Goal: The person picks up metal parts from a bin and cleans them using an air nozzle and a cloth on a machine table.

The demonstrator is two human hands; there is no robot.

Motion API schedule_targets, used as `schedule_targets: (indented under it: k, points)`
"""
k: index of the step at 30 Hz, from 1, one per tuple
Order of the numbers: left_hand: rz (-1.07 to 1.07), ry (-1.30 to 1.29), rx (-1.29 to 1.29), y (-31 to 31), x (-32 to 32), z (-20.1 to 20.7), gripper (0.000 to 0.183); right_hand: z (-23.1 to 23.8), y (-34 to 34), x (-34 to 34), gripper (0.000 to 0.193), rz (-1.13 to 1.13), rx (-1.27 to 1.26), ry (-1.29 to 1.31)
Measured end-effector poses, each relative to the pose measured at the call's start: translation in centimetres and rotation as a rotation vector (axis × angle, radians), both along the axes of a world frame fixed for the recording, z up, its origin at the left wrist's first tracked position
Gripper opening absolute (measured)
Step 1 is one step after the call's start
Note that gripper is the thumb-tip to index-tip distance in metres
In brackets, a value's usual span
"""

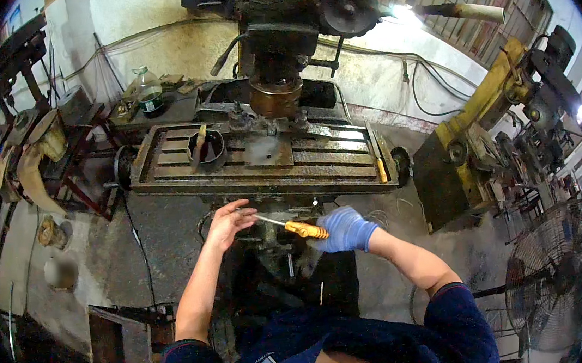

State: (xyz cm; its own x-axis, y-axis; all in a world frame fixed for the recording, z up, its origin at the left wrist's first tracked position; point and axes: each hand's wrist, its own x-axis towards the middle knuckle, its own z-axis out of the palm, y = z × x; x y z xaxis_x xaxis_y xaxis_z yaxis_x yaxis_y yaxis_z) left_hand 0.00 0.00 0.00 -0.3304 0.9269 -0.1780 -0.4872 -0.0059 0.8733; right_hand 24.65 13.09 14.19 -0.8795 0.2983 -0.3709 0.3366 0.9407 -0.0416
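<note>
My right hand [342,230], in a blue knitted glove, is closed around the end of a yellow-handled screwdriver [304,229]. Its thin metal shaft points left and slightly up. At the shaft's tip is my bare left hand [230,225], its fingers bent and drawn together; any small piece between them is too small to make out. Both hands are in front of the near edge of a milling machine's slotted table [262,181]. On that table stand a dark pot [207,156] with a brush [201,140] in it and, mid-table, a clamped vise-like fixture [268,150].
The machine's spindle head [274,77] hangs over the table. A yellow-handled file-like tool [381,168] lies at the table's right end. A fan [560,274] stands at right, near a yellow machine [445,158]. At lower left is a box [106,350] with metal parts.
</note>
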Motion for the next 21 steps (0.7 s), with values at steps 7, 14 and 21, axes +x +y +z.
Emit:
schedule_targets:
  k: [7,14,21]
  points:
    - [0.160,-0.159,-0.023,-1.8,-0.5,0.3,0.034,0.6,-1.2,-0.6,0.054,-0.019,-0.158,-0.021]
    - [0.235,-0.048,-0.099,-4.7,-2.6,0.3,0.027,1.6,5.3,-6.8,0.049,-0.359,0.121,0.134]
    - [0.302,0.014,-0.091,-6.8,-3.1,1.6,0.026,-0.8,9.8,-11.8,0.043,-0.444,0.144,0.207]
